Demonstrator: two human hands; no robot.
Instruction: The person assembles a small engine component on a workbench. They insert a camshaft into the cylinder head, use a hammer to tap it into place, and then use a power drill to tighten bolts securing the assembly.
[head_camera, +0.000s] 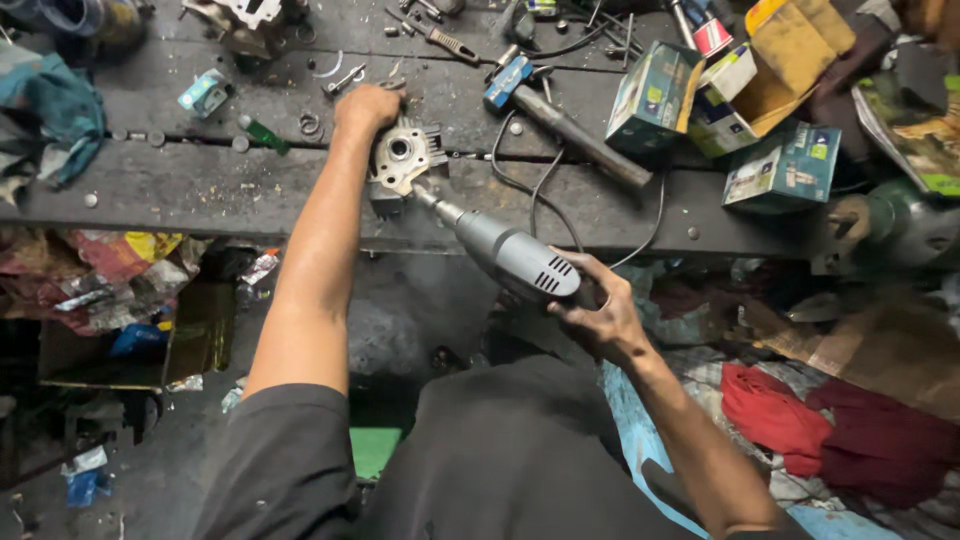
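Firmly, our left hand (368, 105) clamps the metal engine part (400, 160) on the tabletop (200, 185). Our right hand's (600, 315) fingers wrap the grey die grinder (510, 255), its long axis slanting up-left, tip touching the part.

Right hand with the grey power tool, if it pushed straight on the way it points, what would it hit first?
The right hand aims the grey power tool up-left; its tip already looks to meet the metal engine part that the left hand steadies on the workbench.
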